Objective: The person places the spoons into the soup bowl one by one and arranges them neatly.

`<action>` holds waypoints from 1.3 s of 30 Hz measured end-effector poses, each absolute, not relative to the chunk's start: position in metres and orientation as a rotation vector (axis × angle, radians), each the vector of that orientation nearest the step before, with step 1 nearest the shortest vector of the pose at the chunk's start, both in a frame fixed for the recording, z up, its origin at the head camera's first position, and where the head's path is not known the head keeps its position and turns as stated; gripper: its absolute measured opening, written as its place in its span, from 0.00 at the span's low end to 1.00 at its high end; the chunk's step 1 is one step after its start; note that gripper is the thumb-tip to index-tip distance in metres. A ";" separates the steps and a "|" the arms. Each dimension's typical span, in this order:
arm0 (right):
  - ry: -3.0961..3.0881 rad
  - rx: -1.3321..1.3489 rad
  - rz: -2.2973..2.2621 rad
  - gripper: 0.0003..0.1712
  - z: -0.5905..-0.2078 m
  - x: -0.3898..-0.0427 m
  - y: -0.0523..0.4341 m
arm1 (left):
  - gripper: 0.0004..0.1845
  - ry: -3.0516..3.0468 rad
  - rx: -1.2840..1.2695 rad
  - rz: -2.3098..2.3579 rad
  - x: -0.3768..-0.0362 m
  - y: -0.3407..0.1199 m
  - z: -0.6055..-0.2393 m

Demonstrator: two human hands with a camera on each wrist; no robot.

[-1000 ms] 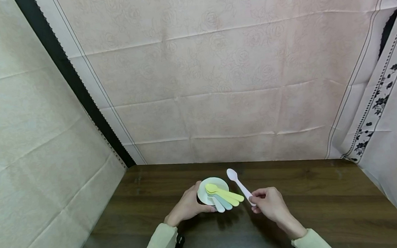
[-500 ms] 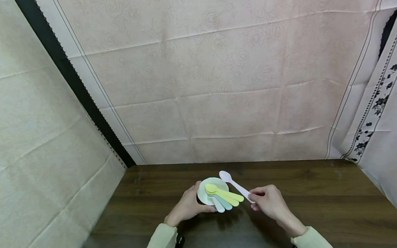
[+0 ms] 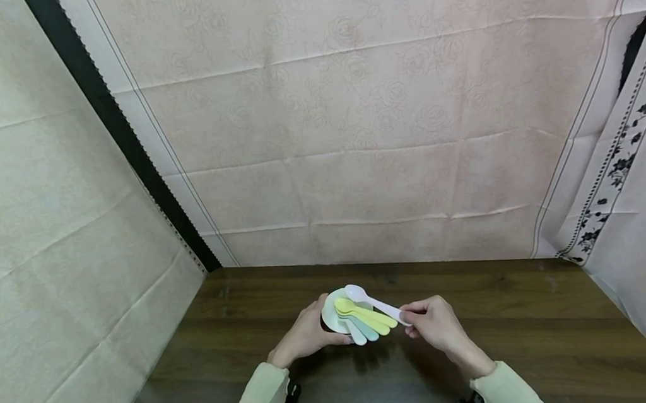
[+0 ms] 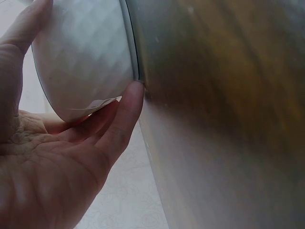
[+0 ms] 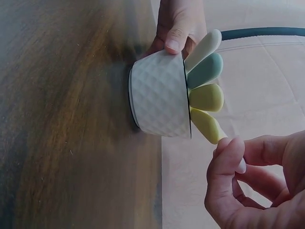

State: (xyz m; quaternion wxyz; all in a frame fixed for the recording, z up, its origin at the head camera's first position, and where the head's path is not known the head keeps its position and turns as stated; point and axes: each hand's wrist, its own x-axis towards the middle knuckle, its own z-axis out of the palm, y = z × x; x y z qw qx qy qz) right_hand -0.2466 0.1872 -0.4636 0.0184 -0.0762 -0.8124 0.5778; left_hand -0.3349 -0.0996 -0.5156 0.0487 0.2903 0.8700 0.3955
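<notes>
A small white bowl point(image 3: 330, 319) with a diamond-patterned outer wall point(image 5: 159, 95) stands on the brown wooden table. My left hand point(image 3: 306, 334) grips it from the left, thumb on the near side and fingers round the far side. Several spoons rest in it with their handles fanned out over the right rim: yellow-green spoons point(image 3: 368, 315), a blue-green spoon point(image 5: 206, 70) and a whitish spoon point(image 5: 203, 49). My right hand point(image 3: 438, 326) pinches a pale lilac spoon point(image 3: 378, 303) by its handle end. The head of that spoon is over the bowl's far right part; whether it touches is unclear.
The wooden table point(image 3: 241, 322) reaches back to a pale patterned cloth wall point(image 3: 363, 129). Cloth also hangs at the left point(image 3: 64, 247) and right, where it has a black floral border point(image 3: 619, 169).
My right hand has shifted slightly up and left, swinging the lilac spoon's head leftward from beside the bowl to above it. My left hand and the bowl stay put.
</notes>
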 end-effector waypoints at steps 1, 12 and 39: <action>-2.525 -0.228 1.796 0.08 -0.464 -0.247 0.187 | 0.50 2.651 0.884 1.204 -0.335 -0.100 -0.516; -2.555 -0.209 1.837 0.09 -0.465 -0.256 0.188 | 0.51 2.655 0.895 1.205 -0.334 -0.099 -0.514; -2.622 -0.065 1.811 0.11 -0.472 -0.275 0.187 | 0.50 2.649 0.890 1.205 -0.334 -0.101 -0.514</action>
